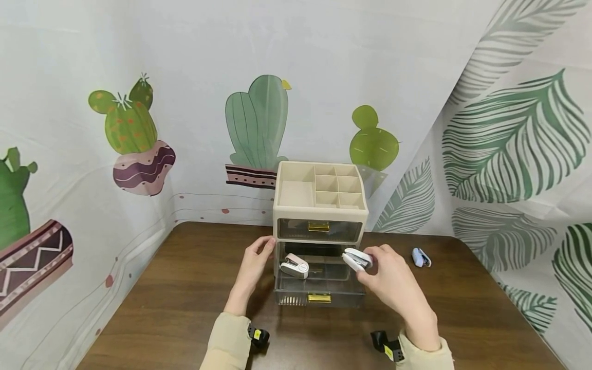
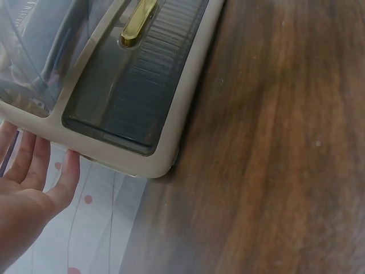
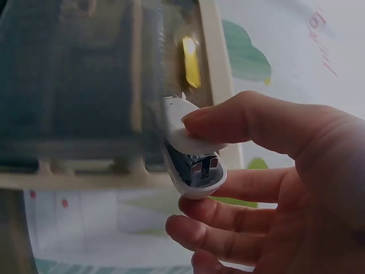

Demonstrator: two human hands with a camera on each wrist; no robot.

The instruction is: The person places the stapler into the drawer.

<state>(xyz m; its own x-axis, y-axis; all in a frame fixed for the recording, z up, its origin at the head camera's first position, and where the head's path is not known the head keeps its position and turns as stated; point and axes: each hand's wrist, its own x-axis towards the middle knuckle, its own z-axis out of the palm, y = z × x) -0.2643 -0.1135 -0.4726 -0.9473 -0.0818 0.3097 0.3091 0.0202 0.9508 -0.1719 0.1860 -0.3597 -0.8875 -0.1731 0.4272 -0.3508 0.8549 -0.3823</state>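
A white stapler (image 1: 357,259) is pinched in the right hand (image 1: 393,282) just above the pulled-out lower drawer (image 1: 319,288), while the organizer (image 1: 320,205) is steadied by the flat, open left hand (image 1: 253,267), apparently against sliding on the surface (image 1: 185,308).

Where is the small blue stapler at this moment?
In the head view, the small blue stapler lies on the brown table, to the right of the drawer organizer, just beyond the right hand.

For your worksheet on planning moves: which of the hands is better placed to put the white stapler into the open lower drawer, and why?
Probably the right hand: it already pinches the white stapler just above the open lower drawer. The left hand rests flat against the organizer.
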